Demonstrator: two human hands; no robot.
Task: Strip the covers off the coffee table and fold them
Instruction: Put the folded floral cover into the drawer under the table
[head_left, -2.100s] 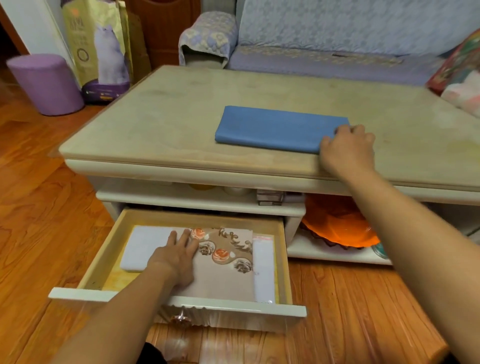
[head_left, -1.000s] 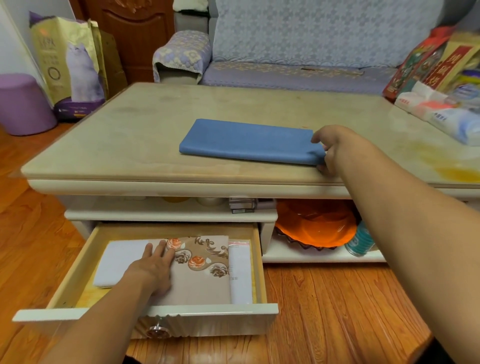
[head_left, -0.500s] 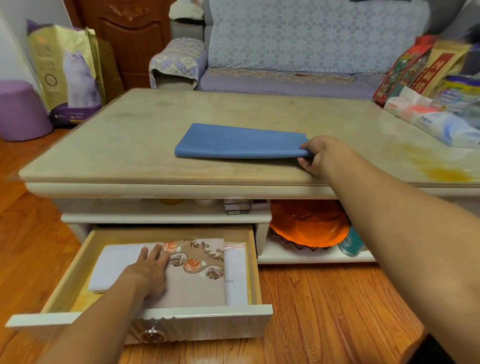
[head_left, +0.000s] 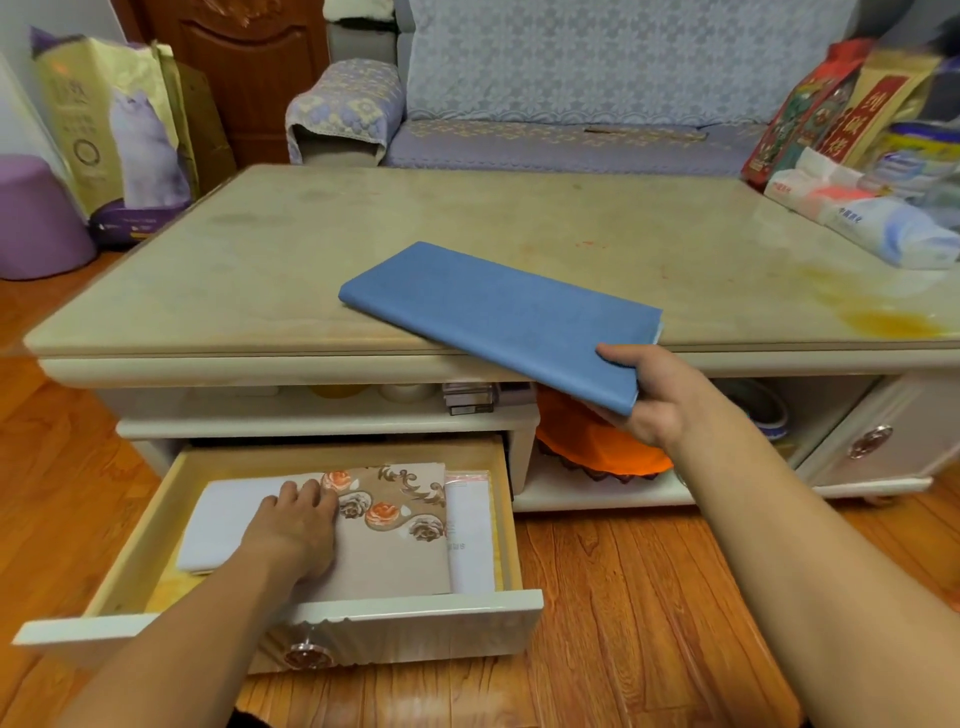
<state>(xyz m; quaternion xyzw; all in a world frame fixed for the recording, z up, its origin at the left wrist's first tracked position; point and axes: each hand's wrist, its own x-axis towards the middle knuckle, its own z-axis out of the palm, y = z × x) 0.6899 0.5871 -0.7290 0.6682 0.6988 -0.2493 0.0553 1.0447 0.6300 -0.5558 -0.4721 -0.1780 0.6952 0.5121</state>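
Observation:
A folded blue cover (head_left: 493, 312) sticks out past the front edge of the bare beige coffee table (head_left: 260, 270). My right hand (head_left: 654, 400) grips its near right corner, thumb on top and fingers underneath. Below, the table's left drawer (head_left: 322, 618) is pulled out. Inside it lie a folded floral beige cover (head_left: 400, 525), a folded white cloth (head_left: 223, 525) and a clear plastic packet (head_left: 470, 530). My left hand (head_left: 296, 525) rests flat on the folded covers in the drawer.
Snack bags and tissue packs (head_left: 862, 171) crowd the table's far right corner. An orange dish (head_left: 587, 441) sits on the lower shelf. A sofa (head_left: 545, 114) stands behind the table, with a purple stool (head_left: 36, 218) and a cat-food bag (head_left: 119, 135) at the left.
My right hand has taken hold of the blue cover's corner, turned it and pulled it toward me over the table's front edge. The left hand stays in the drawer.

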